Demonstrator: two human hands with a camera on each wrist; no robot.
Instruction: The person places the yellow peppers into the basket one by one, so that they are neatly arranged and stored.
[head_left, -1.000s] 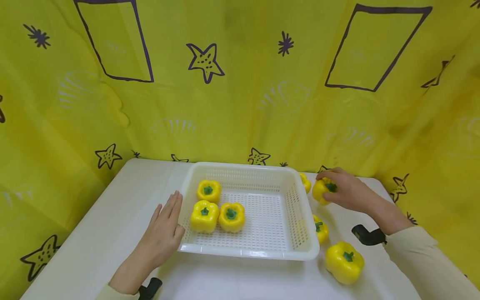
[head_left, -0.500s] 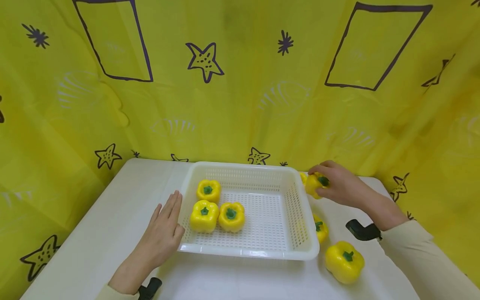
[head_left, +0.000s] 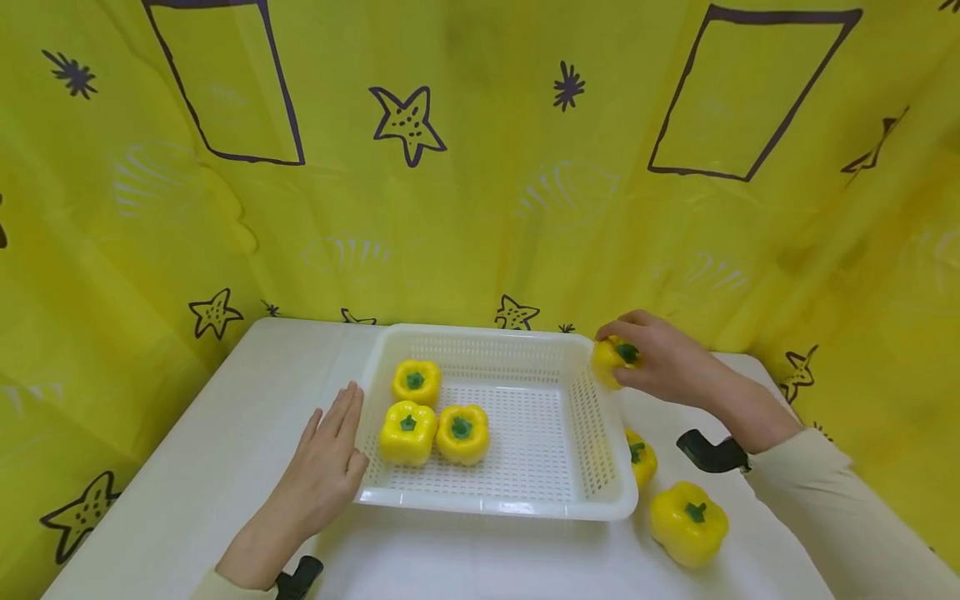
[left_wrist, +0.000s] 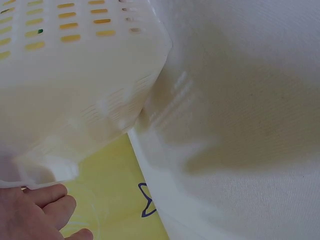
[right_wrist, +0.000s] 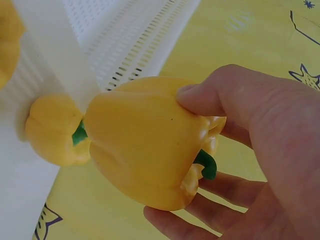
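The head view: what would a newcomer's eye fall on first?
Probably the yellow curtain behind the table, with its dark-outlined starfish. Next, the white perforated basket in the middle, with three yellow bell peppers in its left half. Then the right hand, holding another bell pepper near the basket's far right corner.

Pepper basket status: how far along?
Looks done: three peppers sit in the basket. In hand: the right hand holds a fourth pepper at the basket's far right corner, apparently not in yet. Left: a near pepper, a partly hidden pepper and, seemingly, a far pepper, all outside on the right.
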